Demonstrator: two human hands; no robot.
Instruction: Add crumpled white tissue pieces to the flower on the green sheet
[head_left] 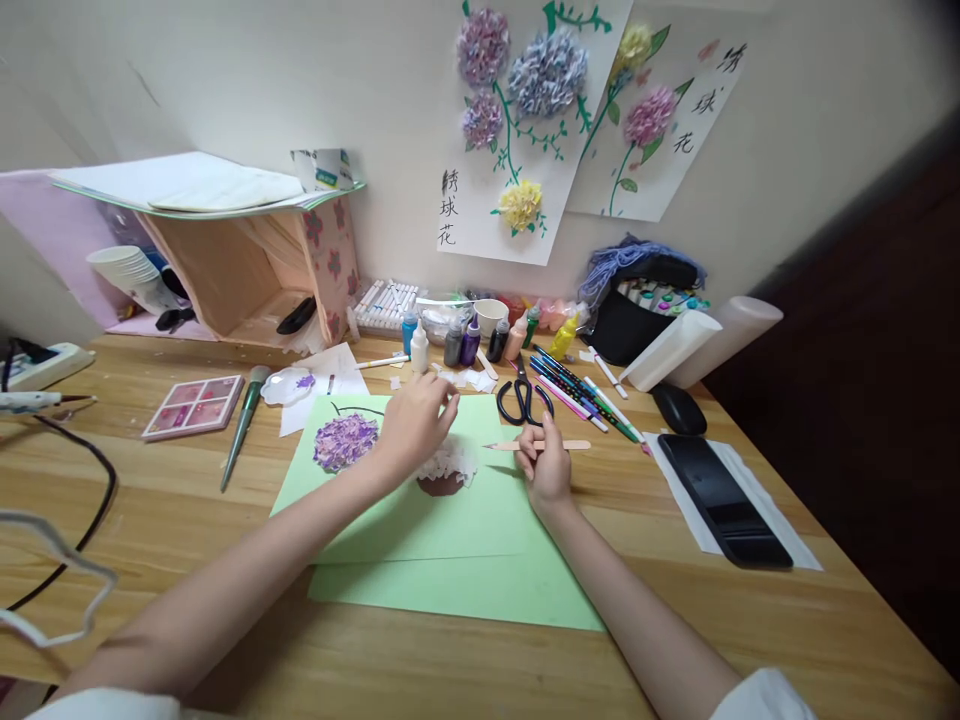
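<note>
My left hand [421, 420] is held over the green paper [375, 520], its fingers bent and drawn together. Whatever its fingertips may hold is hidden. Below it on the paper is a round brown patch [444, 486], its upper part covered with crumpled white paper bits [454, 462]. A finished-looking purple paper flower [345, 441] with a drawn dark stem sits left of that. My right hand [546, 465] is closed around a thin wooden craft stick [576, 445], whose narrow end points left toward the white bits. A second green sheet [450, 590] lies underneath.
Black-handled scissors [525, 400] lie behind the paper, near small paint bottles [470, 340]. Pens [577, 385] spread at the right, before a mouse [679, 408] and a phone [724, 500]. To the left are a brush [244, 425], a palette [193, 405] and a white dish [287, 386].
</note>
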